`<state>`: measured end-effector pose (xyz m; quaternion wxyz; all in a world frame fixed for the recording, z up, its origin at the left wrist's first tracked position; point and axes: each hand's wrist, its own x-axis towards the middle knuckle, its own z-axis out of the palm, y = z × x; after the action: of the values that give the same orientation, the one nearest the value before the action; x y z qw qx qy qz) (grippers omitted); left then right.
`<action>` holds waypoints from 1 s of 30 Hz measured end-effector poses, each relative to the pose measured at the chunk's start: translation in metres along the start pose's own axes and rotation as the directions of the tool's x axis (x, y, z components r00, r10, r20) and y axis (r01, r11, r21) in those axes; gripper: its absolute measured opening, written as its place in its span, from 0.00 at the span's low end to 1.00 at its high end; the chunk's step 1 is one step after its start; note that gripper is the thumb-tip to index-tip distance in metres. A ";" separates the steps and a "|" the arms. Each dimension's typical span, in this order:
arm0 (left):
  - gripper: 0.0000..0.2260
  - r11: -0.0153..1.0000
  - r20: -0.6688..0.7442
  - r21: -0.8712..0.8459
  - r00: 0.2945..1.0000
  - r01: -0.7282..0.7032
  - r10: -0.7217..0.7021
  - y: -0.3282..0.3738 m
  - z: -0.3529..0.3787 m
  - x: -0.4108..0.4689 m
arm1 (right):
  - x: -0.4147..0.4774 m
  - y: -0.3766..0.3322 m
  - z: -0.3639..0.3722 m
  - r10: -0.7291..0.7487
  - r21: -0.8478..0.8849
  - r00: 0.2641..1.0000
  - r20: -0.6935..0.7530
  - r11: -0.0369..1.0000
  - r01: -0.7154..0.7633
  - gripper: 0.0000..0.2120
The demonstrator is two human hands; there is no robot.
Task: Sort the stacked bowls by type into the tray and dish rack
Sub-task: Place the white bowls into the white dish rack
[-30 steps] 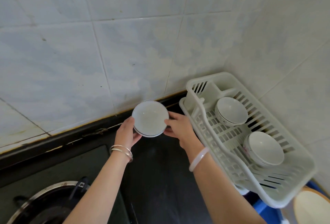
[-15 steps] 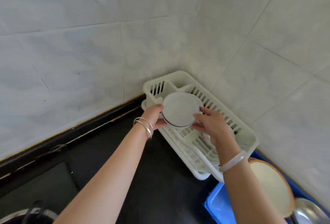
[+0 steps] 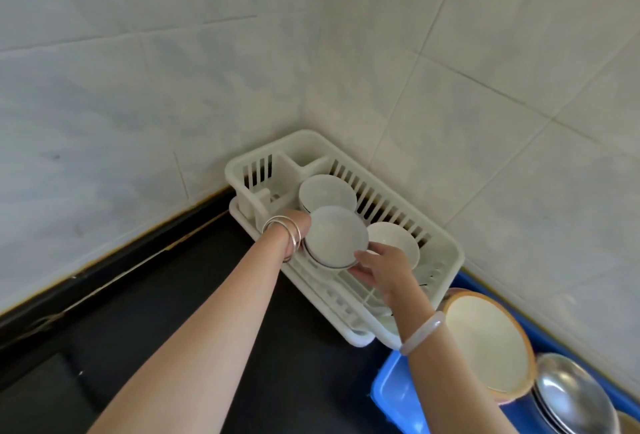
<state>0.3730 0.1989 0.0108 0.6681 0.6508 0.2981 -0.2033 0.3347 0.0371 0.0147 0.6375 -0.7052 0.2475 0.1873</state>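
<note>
A small stack of white dark-rimmed bowls (image 3: pixel 335 237) hangs tilted over the near side of the white dish rack (image 3: pixel 446 262). My left hand (image 3: pixel 297 226) grips its left edge, mostly hidden behind the stack. My right hand (image 3: pixel 382 269) holds the lower right rim with curled fingers. Two more white bowls lie inside the rack: one at the back (image 3: pixel 327 193), one to the right (image 3: pixel 394 241), both partly covered by the held stack. A blue tray (image 3: pixel 398 399) at the lower right holds a tan-rimmed bowl (image 3: pixel 485 340) and a steel bowl (image 3: pixel 571 399).
The rack sits in the corner of two tiled walls, on a black countertop (image 3: pixel 214 312). A slotted cutlery compartment (image 3: pixel 258 174) fills the rack's far left end. The blue tray lies just right of the rack, along the right wall.
Both hands have carried the bowl stack rightwards from over the black counter to above the rack and lowered it between the two bowls lying there. The view has swung right, showing the blue tray.
</note>
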 end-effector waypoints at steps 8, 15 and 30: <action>0.10 0.978 0.048 0.177 0.992 0.110 -0.120 0.007 0.012 0.008 | 0.009 0.013 -0.003 0.036 -0.053 0.999 -0.021 0.998 -0.037 0.19; 0.15 0.939 0.110 0.333 0.986 0.079 -0.122 0.008 0.019 0.014 | 0.013 0.024 -0.002 0.064 -0.079 0.998 -0.025 0.995 -0.065 0.16; 0.13 0.721 0.054 0.677 0.987 -0.148 0.152 -0.001 0.021 0.013 | 0.004 0.031 0.005 -0.004 -0.227 1.000 0.021 0.974 0.008 0.09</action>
<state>0.3845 0.1795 0.0010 0.3983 0.8718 0.1516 -0.2416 0.3202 0.0395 -0.0131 0.5556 -0.7723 0.2157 0.2197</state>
